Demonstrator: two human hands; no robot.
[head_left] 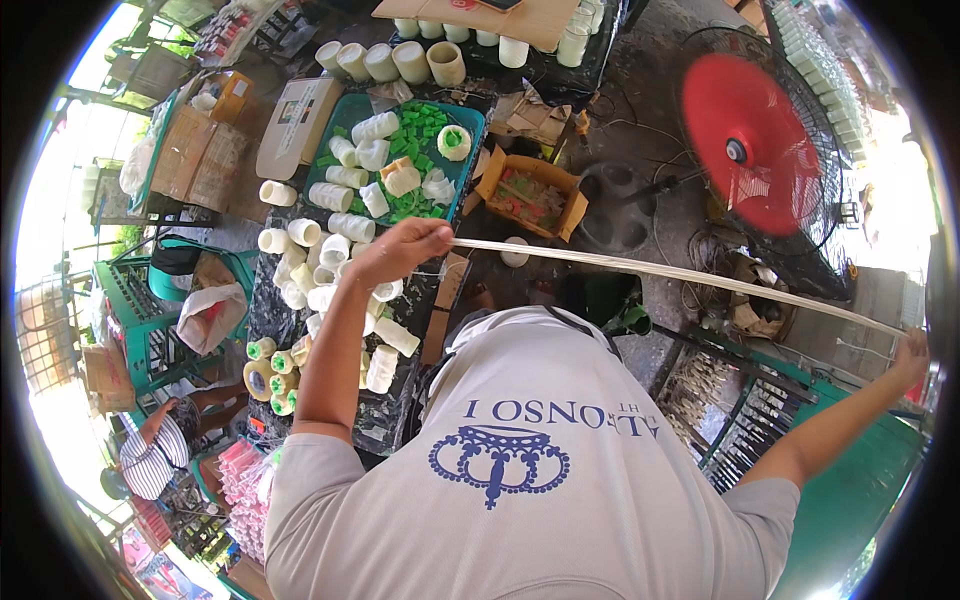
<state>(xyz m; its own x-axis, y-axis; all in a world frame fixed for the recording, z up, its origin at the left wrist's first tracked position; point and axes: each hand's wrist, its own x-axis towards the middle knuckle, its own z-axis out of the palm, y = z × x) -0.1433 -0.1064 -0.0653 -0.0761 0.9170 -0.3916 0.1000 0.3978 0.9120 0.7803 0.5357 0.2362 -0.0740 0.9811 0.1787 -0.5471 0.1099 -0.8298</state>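
A long bundle of thin white cords (660, 268) is stretched between my hands, sloping down toward the right. My left hand (405, 250) is closed around its left end, above the dark table's right side. Far out at the right rim, my right hand (910, 358) grips the other end; its fingers are small and partly blurred here. Just below and left of my left hand lie several white, ribbed cylinders (335, 250), many on their sides. Beyond it sits a teal tray (473, 150) with green pieces and more white cylinders.
A red-bladed fan (750, 145) spins at the far right. An open cardboard box (530, 197) of scraps stands on the floor near a dark round base (615, 200). Cream cups (410, 62) line the far table. Another person in a striped shirt (150, 460) is at lower left.
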